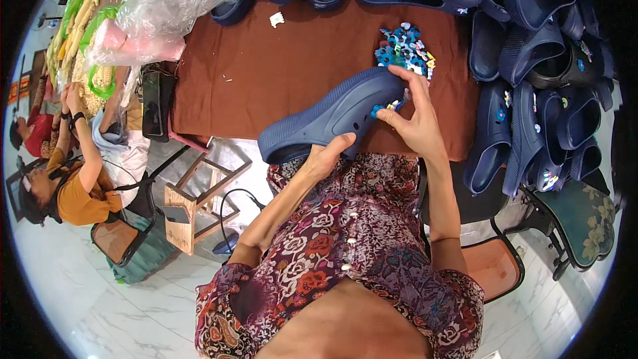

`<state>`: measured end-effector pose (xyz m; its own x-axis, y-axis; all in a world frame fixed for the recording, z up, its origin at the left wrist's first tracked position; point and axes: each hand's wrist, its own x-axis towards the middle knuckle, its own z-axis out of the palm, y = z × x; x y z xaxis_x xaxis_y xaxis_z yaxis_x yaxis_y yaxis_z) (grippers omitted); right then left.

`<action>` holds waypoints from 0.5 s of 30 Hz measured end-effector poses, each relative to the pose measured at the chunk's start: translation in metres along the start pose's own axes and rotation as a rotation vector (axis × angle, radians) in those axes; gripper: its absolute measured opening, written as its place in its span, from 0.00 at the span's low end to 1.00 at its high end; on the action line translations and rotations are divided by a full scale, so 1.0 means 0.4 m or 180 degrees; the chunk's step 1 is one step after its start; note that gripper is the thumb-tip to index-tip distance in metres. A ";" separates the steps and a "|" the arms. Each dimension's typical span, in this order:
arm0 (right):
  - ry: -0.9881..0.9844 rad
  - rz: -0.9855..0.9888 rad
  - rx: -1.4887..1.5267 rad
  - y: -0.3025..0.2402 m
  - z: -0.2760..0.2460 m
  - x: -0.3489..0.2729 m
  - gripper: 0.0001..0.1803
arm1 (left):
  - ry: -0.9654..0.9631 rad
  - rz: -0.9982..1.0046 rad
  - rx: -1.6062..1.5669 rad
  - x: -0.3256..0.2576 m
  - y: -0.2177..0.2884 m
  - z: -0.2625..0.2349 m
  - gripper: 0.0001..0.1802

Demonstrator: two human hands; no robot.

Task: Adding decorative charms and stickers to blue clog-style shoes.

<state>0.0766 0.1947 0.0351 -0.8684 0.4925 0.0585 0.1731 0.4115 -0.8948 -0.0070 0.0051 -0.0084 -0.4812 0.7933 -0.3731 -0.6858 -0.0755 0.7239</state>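
Clog (332, 116), navy, ridged sole, between left hand (327, 154) & right hand (412, 123)

A clog (332, 114) is held over the table (266, 73) edge; charms (404, 46) are heaped at one o'clock, more clogs (531, 93) stacked at three.

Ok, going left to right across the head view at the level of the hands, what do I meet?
Seated person in an orange top → wooden stool frame → left hand under the navy clog → right hand at the clog's toe → pile of navy clogs.
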 end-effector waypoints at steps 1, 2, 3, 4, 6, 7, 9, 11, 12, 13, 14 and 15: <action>-0.0027 0.0159 0.0139 0.001 -0.002 0.001 0.39 | -0.0071 -0.0022 -0.0203 0.002 0.005 0.004 0.30; -0.0054 0.0319 0.0279 0.002 -0.005 0.001 0.39 | -0.0077 -0.0024 -0.0201 0.002 0.006 0.005 0.30; -0.0056 0.0314 0.0279 0.007 -0.007 0.001 0.39 | -0.0058 -0.0061 -0.0292 0.002 0.005 0.003 0.30; -0.0088 0.0313 0.0387 0.017 -0.010 -0.001 0.39 | -0.0039 -0.0099 -0.0383 0.002 0.005 0.001 0.31; -0.0122 0.0313 0.0495 0.028 -0.011 0.001 0.39 | -0.0063 -0.0258 -0.0495 0.007 0.011 0.001 0.31; -0.0112 0.0252 0.0470 0.032 -0.010 0.003 0.39 | -0.0087 -0.0421 -0.0608 0.008 0.013 0.002 0.32; -0.0103 0.0192 0.0444 0.042 -0.007 0.005 0.40 | -0.0055 -0.0414 -0.0634 0.006 0.013 0.004 0.32; -0.0097 0.0224 0.0740 0.053 -0.001 0.004 0.38 | -0.0022 -0.0405 -0.0662 0.002 0.010 0.008 0.32; -0.0105 0.0222 0.0742 0.054 0.000 0.004 0.38 | 0.0048 -0.0368 -0.0634 -0.002 0.006 0.011 0.32; -0.0012 0.0025 0.0510 0.054 0.002 0.001 0.35 | 0.0119 -0.0331 -0.0606 -0.006 0.006 0.016 0.32; 0.0081 -0.0172 0.0279 0.054 0.003 -0.002 0.33 | 0.0127 -0.0327 -0.0607 -0.010 0.009 0.023 0.32; 0.0074 -0.0171 0.0279 0.058 0.005 -0.011 0.33 | 0.0146 -0.0197 -0.0432 -0.014 0.020 0.037 0.31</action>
<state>0.0834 0.2007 0.0131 -0.8640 0.4897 0.1169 0.0843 0.3695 -0.9254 -0.0017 0.0089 0.0084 -0.4579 0.7708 -0.4430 -0.7809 -0.1105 0.6148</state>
